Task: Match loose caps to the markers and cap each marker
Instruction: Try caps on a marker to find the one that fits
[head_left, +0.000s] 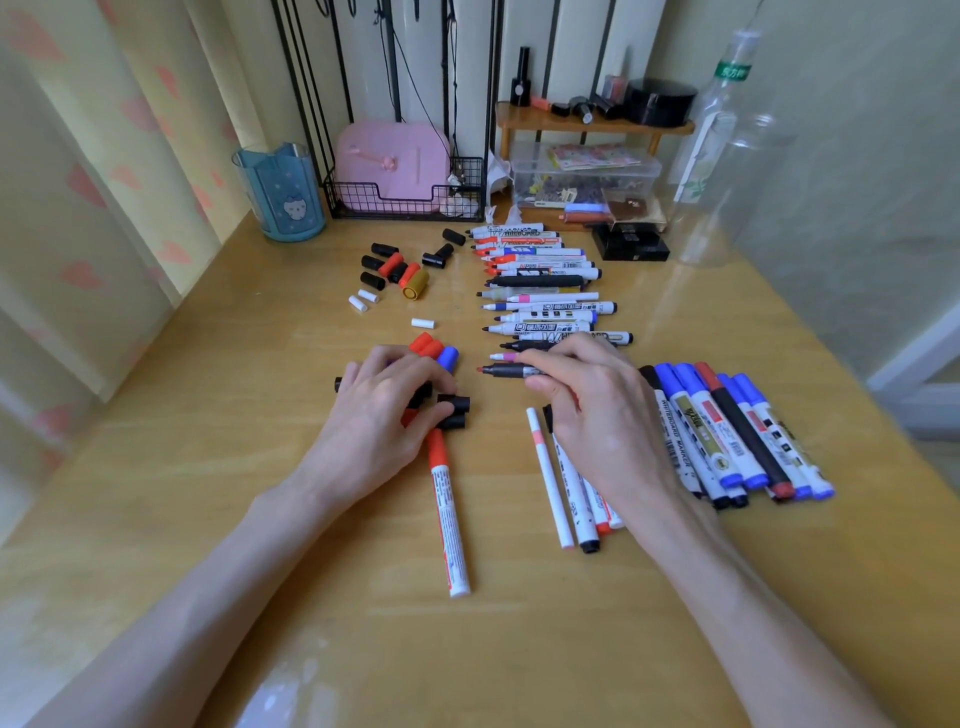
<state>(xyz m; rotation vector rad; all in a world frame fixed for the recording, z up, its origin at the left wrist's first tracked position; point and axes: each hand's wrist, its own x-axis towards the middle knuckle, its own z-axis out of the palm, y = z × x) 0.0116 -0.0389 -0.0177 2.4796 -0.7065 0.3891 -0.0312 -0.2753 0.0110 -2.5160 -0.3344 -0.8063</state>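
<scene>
The right hand (587, 410) pinches a light, stiff, slick black marker (506, 371) mid-barrel, just over the table (291, 545) by the uncapped row (545, 306), while the left hand (384, 410) covers loose black caps (453, 402), perhaps gripping one, I cannot tell.

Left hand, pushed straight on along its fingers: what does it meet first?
Probably the cluster of red and blue plastic caps just beyond the left hand's fingertips; depth is unclear.
</scene>
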